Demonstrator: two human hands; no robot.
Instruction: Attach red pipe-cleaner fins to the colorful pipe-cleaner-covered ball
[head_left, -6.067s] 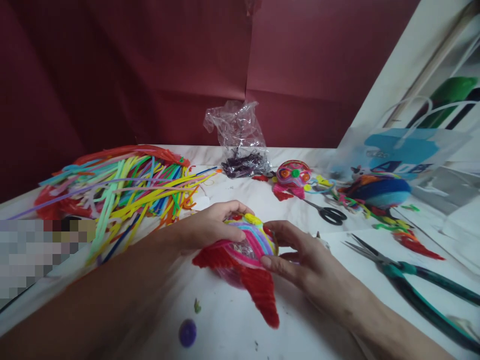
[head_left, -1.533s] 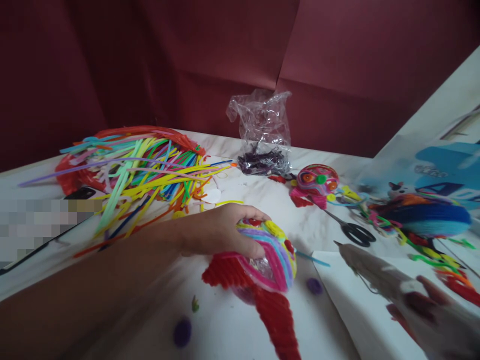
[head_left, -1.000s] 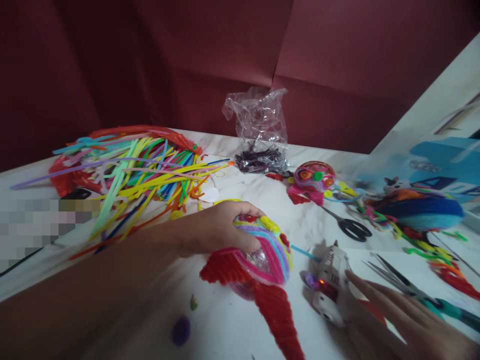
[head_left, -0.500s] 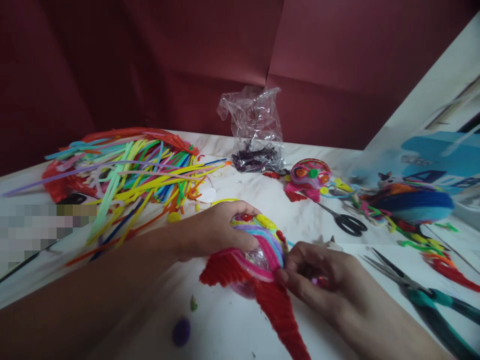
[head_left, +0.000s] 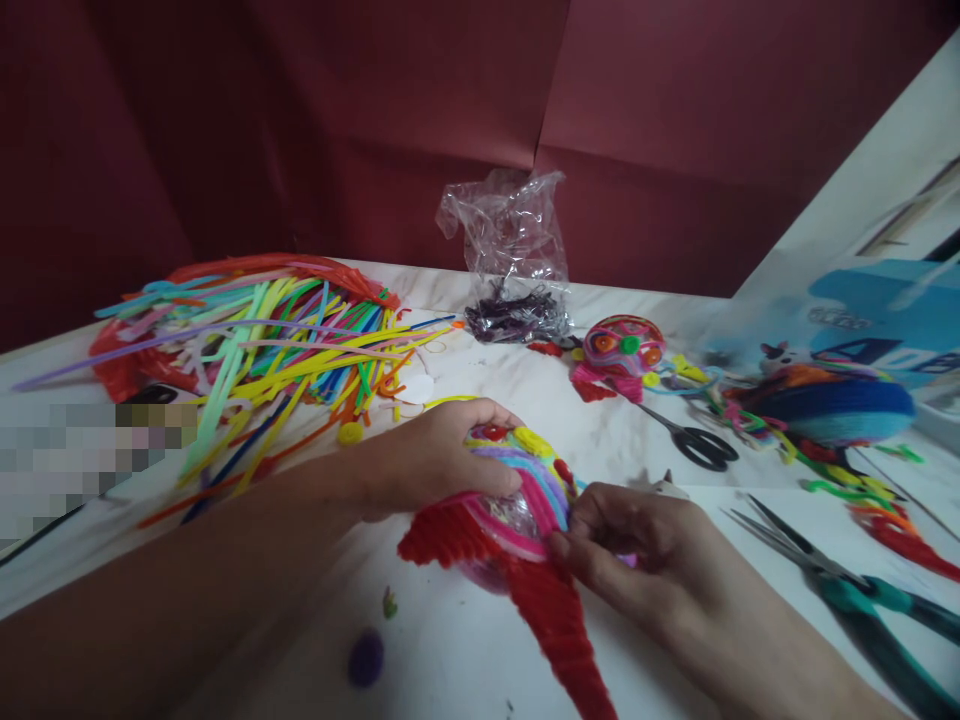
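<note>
Left hand: your left hand [head_left: 442,455] lies over the top and near side of the pipe-cleaner ball [head_left: 517,490], fingers curled onto it and clamped there.
Right hand: your right hand [head_left: 637,545] is closed at the ball's right edge, fingertips [head_left: 559,545] pinched against the pink coils; a bit of pink shows inside the fist, but you cannot tell what it is.
Ball: it sits low on the white surface [head_left: 465,640], middle of the view, between your two hands.
Ball's coils: bands of pink, purple, blue and yellow wrap round a clear core.
Red wings: one red wing [head_left: 559,625] has its long axis running from the ball toward you and a little right; the other red wing [head_left: 435,535] fans out short to the left.
Pipe cleaners: the loose heap of pipe cleaners [head_left: 262,350] lies far left, its strands mostly pointing right toward the ball.
Plastic bag: a clear plastic bag [head_left: 510,255] stands at the back.
Scissors: black scissors [head_left: 690,440] lie right of the ball, apart from it.
Pliers: green-handled pliers [head_left: 847,590] lie at the right edge, jaws pointing left.
Pompom: a purple pompom [head_left: 365,658] rests near you, left of the long wing.
</note>
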